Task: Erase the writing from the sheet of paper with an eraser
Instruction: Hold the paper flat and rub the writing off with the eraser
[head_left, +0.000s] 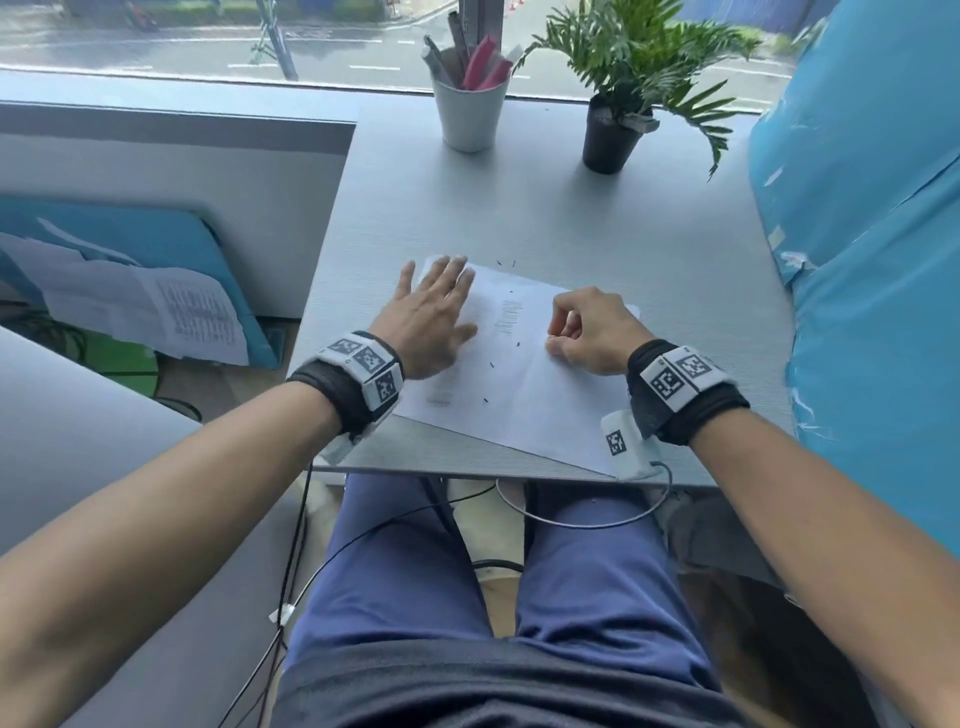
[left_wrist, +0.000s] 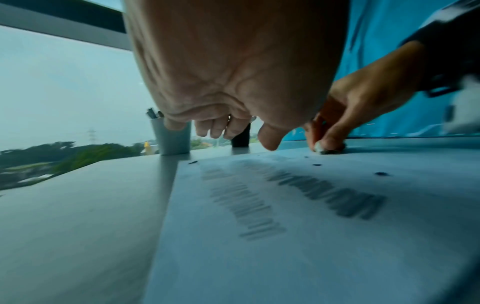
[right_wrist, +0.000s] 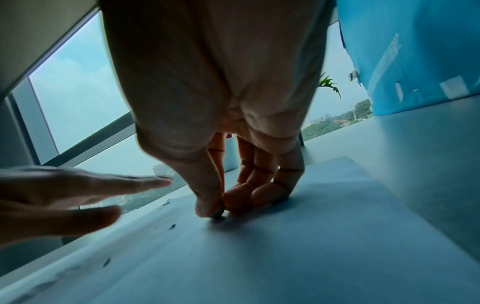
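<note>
A white sheet of paper (head_left: 524, 384) lies at the near edge of the grey desk (head_left: 571, 218). Faint grey writing (head_left: 506, 314) runs across its middle, and two smudged blocks of writing (left_wrist: 327, 197) show in the left wrist view. My left hand (head_left: 434, 317) lies flat on the sheet's left part, fingers straight. My right hand (head_left: 587, 332) is curled at the sheet's right part and pinches a small whitish eraser (left_wrist: 320, 149) against the paper; only the eraser's tip (right_wrist: 217, 212) shows below the thumb. Dark eraser crumbs (head_left: 491, 365) dot the sheet.
A white cup of pens (head_left: 470, 111) and a potted plant (head_left: 613, 127) stand at the desk's far edge by the window. A blue covered bulk (head_left: 872, 291) borders the desk on the right. Cables (head_left: 582, 519) hang below the near edge.
</note>
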